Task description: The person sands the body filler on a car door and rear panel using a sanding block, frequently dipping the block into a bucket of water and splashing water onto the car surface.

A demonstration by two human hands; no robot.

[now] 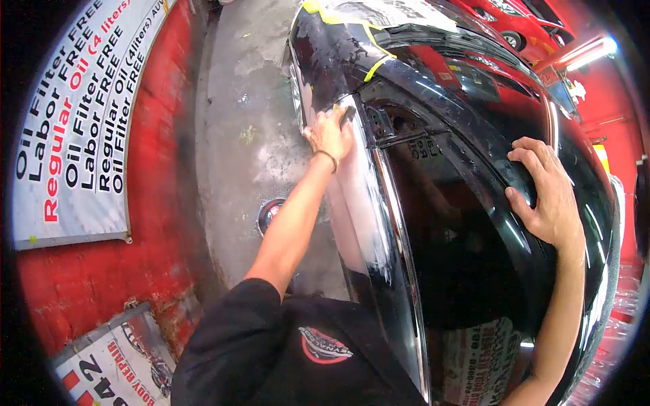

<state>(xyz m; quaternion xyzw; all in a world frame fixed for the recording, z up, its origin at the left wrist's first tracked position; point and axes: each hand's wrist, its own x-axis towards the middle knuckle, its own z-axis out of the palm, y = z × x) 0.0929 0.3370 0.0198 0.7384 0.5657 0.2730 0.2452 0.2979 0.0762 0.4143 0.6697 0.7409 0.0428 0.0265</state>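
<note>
While the left hand presses on the whitish patch of the black car, below the side window, a dark piece shows by its fingers, which are close together; can't tell if gripped. Right hand: spread, bent fingers, nothing held, on car above the window. Yellow masking tape farther forward. Oil-service banner on red wall.

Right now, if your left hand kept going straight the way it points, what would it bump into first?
Probably the dark fender, just ahead of the left hand. It might slide along rather than bump, but depth is hard to judge here.
</note>
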